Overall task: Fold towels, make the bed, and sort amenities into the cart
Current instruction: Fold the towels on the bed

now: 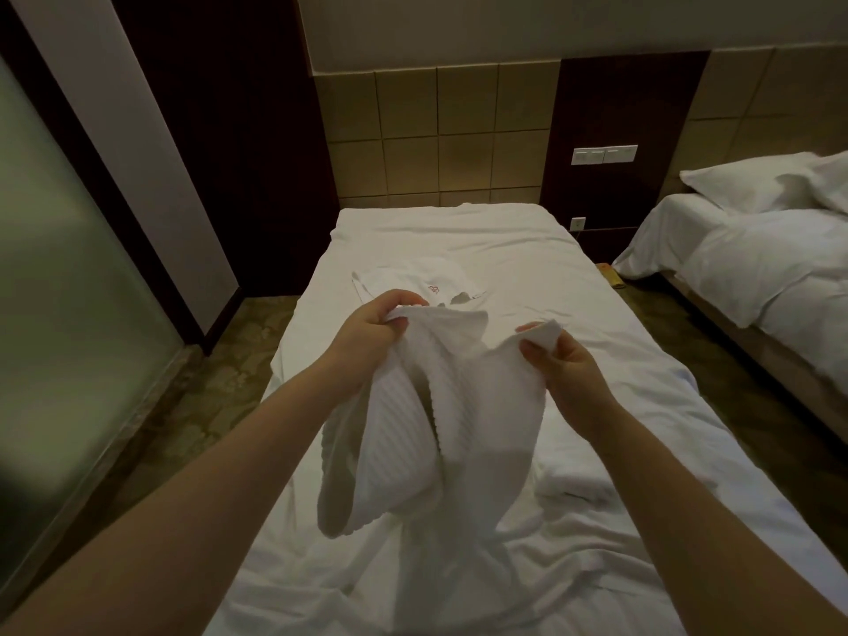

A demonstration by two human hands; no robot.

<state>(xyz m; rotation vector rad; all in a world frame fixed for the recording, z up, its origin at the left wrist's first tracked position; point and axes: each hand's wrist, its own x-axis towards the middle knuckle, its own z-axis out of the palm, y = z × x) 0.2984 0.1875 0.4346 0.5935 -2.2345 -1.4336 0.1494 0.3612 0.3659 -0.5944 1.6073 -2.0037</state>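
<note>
A white ribbed towel (413, 429) hangs in front of me above the bed (504, 250), sagging in loose folds down to the sheet. My left hand (371, 332) pinches its upper left corner. My right hand (557, 360) pinches the upper right corner, a short way apart from the left. Behind the towel, another white cloth with a small red logo (426, 284) lies flat on the white sheet. A further folded white cloth (578, 486) lies on the sheet to the right of the hanging towel.
A second bed (743, 254) with white pillows (752, 181) stands at the right, across a narrow aisle. A padded headboard wall with a switch panel (604, 154) is at the back. A frosted glass wall (59, 277) runs along the left.
</note>
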